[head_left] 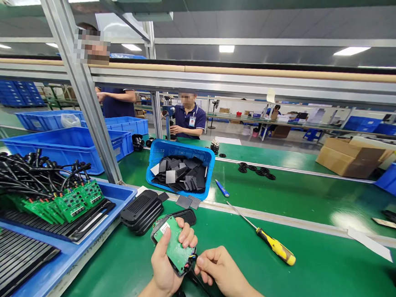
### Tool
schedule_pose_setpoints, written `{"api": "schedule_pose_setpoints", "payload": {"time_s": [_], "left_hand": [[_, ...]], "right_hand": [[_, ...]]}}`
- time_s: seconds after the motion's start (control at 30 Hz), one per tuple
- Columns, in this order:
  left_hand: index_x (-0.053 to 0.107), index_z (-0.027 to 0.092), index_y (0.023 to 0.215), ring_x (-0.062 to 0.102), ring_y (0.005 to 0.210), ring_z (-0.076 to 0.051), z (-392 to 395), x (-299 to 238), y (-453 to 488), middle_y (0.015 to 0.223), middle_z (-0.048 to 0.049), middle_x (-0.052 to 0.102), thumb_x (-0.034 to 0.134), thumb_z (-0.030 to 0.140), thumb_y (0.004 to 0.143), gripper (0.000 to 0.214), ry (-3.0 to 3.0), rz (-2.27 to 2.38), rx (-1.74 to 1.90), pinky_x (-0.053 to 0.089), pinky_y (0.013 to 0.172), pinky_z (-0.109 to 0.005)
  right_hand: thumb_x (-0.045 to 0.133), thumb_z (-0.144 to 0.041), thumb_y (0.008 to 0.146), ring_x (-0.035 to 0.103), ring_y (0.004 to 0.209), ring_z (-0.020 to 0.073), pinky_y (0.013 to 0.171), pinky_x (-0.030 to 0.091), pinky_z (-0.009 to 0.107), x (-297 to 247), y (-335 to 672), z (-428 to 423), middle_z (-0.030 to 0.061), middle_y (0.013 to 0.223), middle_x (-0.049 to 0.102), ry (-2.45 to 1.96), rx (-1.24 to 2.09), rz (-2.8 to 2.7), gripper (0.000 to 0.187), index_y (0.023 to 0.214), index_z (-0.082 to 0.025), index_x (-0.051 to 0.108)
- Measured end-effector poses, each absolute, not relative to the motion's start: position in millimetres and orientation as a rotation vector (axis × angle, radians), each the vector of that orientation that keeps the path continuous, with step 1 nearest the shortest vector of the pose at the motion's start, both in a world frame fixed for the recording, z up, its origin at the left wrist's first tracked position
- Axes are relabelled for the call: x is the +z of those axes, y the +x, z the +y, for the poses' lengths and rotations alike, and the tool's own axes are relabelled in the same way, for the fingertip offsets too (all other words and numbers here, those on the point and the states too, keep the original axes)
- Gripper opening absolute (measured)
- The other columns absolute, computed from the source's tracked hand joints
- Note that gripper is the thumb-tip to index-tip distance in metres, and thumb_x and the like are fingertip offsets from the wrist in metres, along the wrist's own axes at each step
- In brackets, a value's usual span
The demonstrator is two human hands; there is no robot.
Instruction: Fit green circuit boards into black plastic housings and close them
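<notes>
My left hand (170,260) is wrapped round a green circuit board (174,245) seated in a black plastic housing, thumb across its face. At the board's lower right end, thin coloured wires (189,263) run into a thick black cable (204,290) that trails toward me. My right hand (220,271) pinches at these wires with thumb and forefinger; the fingertips partly hide them. Just behind my left hand lie a black housing cover (188,216) and a stack of black slotted covers (142,210).
A yellow-black screwdriver (276,246) and a blue cutter (222,188) lie on the green bench. Beyond stands a blue basket (151,161) of dark flat pieces. A blue tray (83,256) at left holds cabled circuit boards. A metal post (83,84) rises there; two people work opposite.
</notes>
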State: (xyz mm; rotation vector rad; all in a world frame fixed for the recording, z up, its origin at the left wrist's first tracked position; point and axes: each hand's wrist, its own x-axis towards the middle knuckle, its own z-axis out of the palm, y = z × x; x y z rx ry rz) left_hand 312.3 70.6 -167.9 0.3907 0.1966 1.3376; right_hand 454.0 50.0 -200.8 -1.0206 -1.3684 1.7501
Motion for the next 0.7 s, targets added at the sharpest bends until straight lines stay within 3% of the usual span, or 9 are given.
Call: {"api": "schedule_pose_setpoints", "payload": {"time_s": [0.27,0.37,0.5,0.6,0.7], "left_hand": [[0.043,0.013,0.094,0.023,0.066,-0.012,66,-166,315,0.074,-0.002,0.015,0.037,0.037,0.092,0.024,0.483,0.056,1.242,0.03,0.065,-0.029],[0.043,0.014,0.094,0.023,0.066,-0.012,67,-164,313,0.074,-0.0023,0.015,0.037,0.037,0.092,0.024,0.501,0.061,1.261,0.03,0.066,-0.03],[0.043,0.014,0.094,0.023,0.066,-0.012,69,-165,310,0.074,-0.0024,0.015,0.036,0.036,0.093,0.024,0.538,0.1,1.299,0.029,0.066,-0.031],[0.043,0.014,0.094,0.023,0.066,-0.013,71,-166,310,0.074,-0.0026,0.016,0.035,0.036,0.093,0.024,0.564,0.116,1.313,0.028,0.065,-0.031],[0.042,0.014,0.094,0.023,0.066,-0.012,70,-166,312,0.074,-0.0026,0.016,0.036,0.036,0.093,0.023,0.585,0.103,1.315,0.028,0.065,-0.031]], "right_hand": [[0.055,-0.06,0.084,0.025,0.038,0.0034,0.042,0.015,0.02,-207,454,53,-0.0001,0.044,0.038,-0.93,1.931,-1.171,0.058,0.072,-0.003,0.06],[0.049,-0.063,0.085,0.033,0.043,0.0049,0.043,0.023,0.019,-205,452,53,0.0031,0.053,0.046,-0.988,1.753,-1.335,0.059,0.073,-0.006,0.053],[0.067,-0.044,0.077,0.044,0.062,0.0083,0.058,0.035,0.019,-199,451,48,0.0036,0.07,0.053,-1.066,1.458,-1.451,0.039,0.079,-0.008,0.053],[0.068,-0.039,0.077,0.046,0.061,0.0093,0.058,0.035,0.02,-197,452,48,0.0046,0.066,0.056,-1.151,1.373,-1.439,0.034,0.072,-0.007,0.057],[0.065,-0.048,0.077,0.039,0.047,0.0073,0.047,0.028,0.02,-197,453,49,0.0052,0.054,0.053,-1.095,1.59,-1.354,0.043,0.066,-0.008,0.052]]}}
